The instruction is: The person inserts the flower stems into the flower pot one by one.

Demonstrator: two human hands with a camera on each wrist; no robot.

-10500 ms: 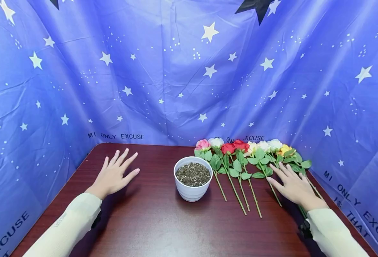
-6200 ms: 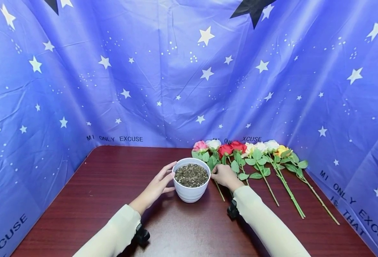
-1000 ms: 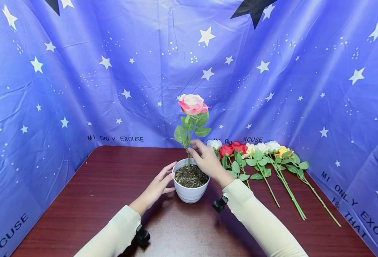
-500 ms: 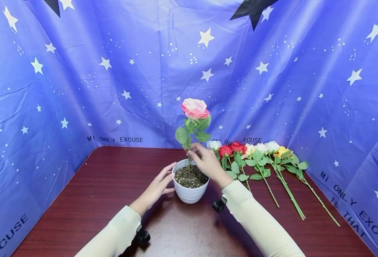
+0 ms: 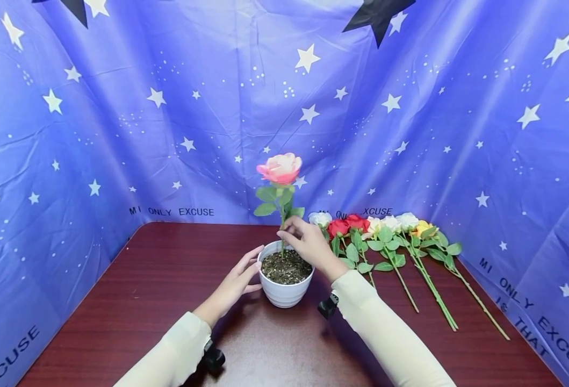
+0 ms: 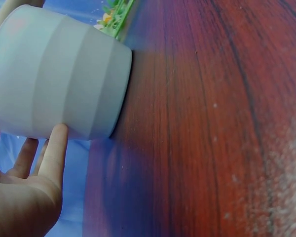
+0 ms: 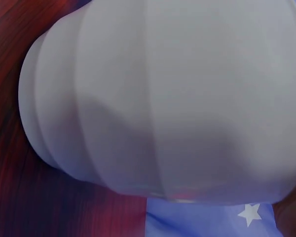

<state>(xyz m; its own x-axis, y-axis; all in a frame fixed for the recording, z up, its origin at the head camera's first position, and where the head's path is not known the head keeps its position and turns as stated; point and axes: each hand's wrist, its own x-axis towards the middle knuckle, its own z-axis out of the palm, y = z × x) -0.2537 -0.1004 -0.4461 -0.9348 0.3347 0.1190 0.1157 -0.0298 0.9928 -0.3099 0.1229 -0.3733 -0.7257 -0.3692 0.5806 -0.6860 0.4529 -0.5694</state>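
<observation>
A white ribbed flowerpot (image 5: 286,295) filled with dark soil (image 5: 289,270) stands upright on the table. Rising from the back part of the soil is a pink rose (image 5: 280,170) with green leaves, nearly vertical. My right hand (image 5: 310,246) pinches its stem just above the rim. The stem's lower end is hidden in the soil. Against the pot's left side rest the extended fingers of my left hand (image 5: 231,287). In the left wrist view, that left hand (image 6: 24,195) touches the pot wall (image 6: 64,79). The pot wall (image 7: 138,98) fills most of the right wrist view, where the pinching fingertips are not seen.
Right of the pot lie several more roses on the dark red wooden table (image 5: 178,269): a white rose (image 5: 320,219), red roses (image 5: 347,226), pale ones and a yellow rose (image 5: 424,229). Their stems point toward the front. A blue star-printed cloth (image 5: 216,107) surrounds the table.
The pink rose lay on the table earlier; now it stands in the pot. Over the last second it sank slightly and its bloom turned, shifting left. The left hand stays at the pot.
</observation>
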